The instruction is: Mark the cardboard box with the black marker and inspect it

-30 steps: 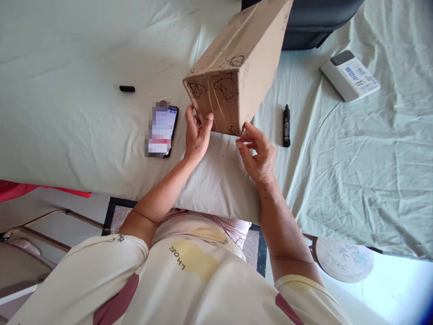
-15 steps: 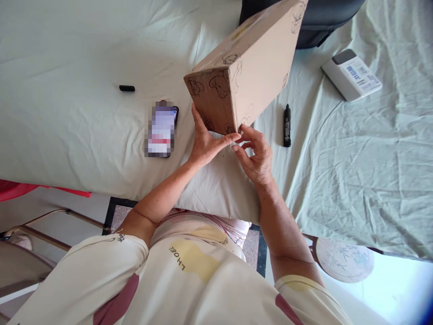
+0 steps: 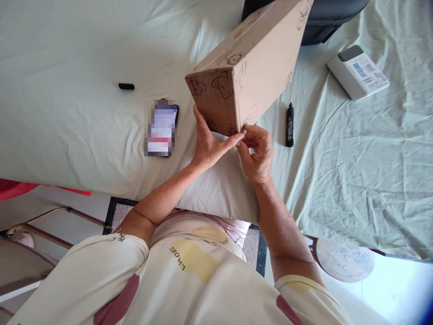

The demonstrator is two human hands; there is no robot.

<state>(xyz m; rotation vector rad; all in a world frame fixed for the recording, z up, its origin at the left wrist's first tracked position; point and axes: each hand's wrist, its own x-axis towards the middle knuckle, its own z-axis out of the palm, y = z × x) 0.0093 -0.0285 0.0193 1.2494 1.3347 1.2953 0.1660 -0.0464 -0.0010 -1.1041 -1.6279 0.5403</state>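
Observation:
A brown cardboard box [image 3: 267, 67] with black scribbles near its corners is tilted, its narrow end facing me. Under the left side of that end, my left hand [image 3: 209, 146] supports it, thumb stretched to the lower near corner and fingers spread along the side. At the same corner, my right hand [image 3: 257, 151] has thumb and fingers pinched together on the box. Any small piece of tape or flap between those fingertips is too small to make out. Right of this hand lies a black marker [image 3: 290, 125], and its likely cap, a short black piece [image 3: 126, 86], lies far left.
A phone [image 3: 161, 128] with a blurred screen lies left of the box. Behind the box is a black bag [image 3: 334, 20]. A white and grey boxy item with a label [image 3: 361, 74] rests at the right on the pale green cloth [image 3: 372, 167]. The table's front edge runs before my body.
My right thumb and fingers have closed in on the box's near corner, where they were slightly apart before. The whole scene has shifted slightly in view.

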